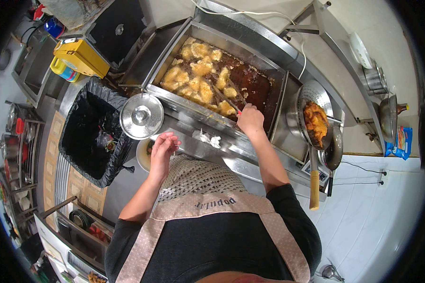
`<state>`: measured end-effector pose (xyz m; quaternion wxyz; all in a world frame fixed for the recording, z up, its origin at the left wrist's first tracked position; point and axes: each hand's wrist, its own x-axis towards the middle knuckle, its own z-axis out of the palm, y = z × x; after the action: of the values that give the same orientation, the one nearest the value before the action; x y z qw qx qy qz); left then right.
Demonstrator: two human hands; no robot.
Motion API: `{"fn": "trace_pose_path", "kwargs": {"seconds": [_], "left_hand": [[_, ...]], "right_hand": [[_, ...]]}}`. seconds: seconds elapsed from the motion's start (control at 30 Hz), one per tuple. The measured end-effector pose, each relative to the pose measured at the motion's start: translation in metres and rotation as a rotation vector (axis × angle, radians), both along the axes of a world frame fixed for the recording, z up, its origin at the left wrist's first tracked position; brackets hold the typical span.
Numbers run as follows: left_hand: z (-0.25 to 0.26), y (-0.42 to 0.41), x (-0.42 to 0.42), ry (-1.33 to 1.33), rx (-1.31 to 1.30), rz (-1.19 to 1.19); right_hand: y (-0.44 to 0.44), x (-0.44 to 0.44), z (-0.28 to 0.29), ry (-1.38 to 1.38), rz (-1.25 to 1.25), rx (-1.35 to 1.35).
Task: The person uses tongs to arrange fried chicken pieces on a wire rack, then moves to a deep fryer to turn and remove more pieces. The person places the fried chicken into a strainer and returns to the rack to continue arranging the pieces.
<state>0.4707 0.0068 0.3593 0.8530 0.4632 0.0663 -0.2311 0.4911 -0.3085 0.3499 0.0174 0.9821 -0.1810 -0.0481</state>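
My right hand (250, 119) grips a pair of metal tongs (238, 92) over a rectangular deep fryer (212, 115). The tongs' arms stand apart around a small battered piece (230, 92); whether they touch it I cannot tell. Pale golden battered pieces (202, 67) float mostly in the left half of the dark oil (256, 83). My left hand (163, 148) holds nothing, its fingers loosely curled. It hovers beside a round metal lid (141, 115), above a bowl (143, 155) that is partly hidden by the hand and lid.
Deep-orange fried pieces (315, 122) lie in a long-handled strainer (297, 116) right of the fryer. Crumpled white paper (207, 138) is on the steel front ledge. A bin lined with black plastic (81, 141) stands at left, below a yellow container (81, 58). A steel shelf (343, 60) runs along the right wall.
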Motion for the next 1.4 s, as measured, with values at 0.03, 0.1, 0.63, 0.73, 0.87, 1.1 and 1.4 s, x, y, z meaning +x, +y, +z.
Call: {"fn": "trace_pose_path", "kwargs": {"seconds": [0.03, 0.1, 0.63, 0.73, 0.87, 1.1, 1.4], "left_hand": [[-0.001, 0.000, -0.001, 0.005, 0.005, -0.006], [-0.002, 0.000, -0.001, 0.012, 0.017, -0.018], [0.001, -0.009, 0.003, 0.007, 0.046, -0.078], [0.002, -0.009, 0.003, 0.004, 0.046, -0.080], [0.001, -0.010, 0.003, -0.001, 0.043, -0.081], [0.002, -0.008, 0.001, 0.013, 0.070, -0.086], [0.005, -0.007, 0.002, -0.006, 0.063, -0.098]], "right_hand": [[0.002, -0.001, -0.006, -0.003, -0.005, -0.017], [0.006, -0.001, -0.013, -0.006, -0.003, -0.033], [0.012, -0.029, 0.002, -0.064, 0.136, -0.160], [0.014, -0.024, -0.002, -0.081, 0.134, -0.196], [0.006, -0.026, -0.011, -0.083, 0.061, -0.314], [-0.017, -0.022, 0.013, 0.024, -0.063, 0.051], [-0.035, 0.001, 0.010, 0.016, -0.039, -0.045]]}}
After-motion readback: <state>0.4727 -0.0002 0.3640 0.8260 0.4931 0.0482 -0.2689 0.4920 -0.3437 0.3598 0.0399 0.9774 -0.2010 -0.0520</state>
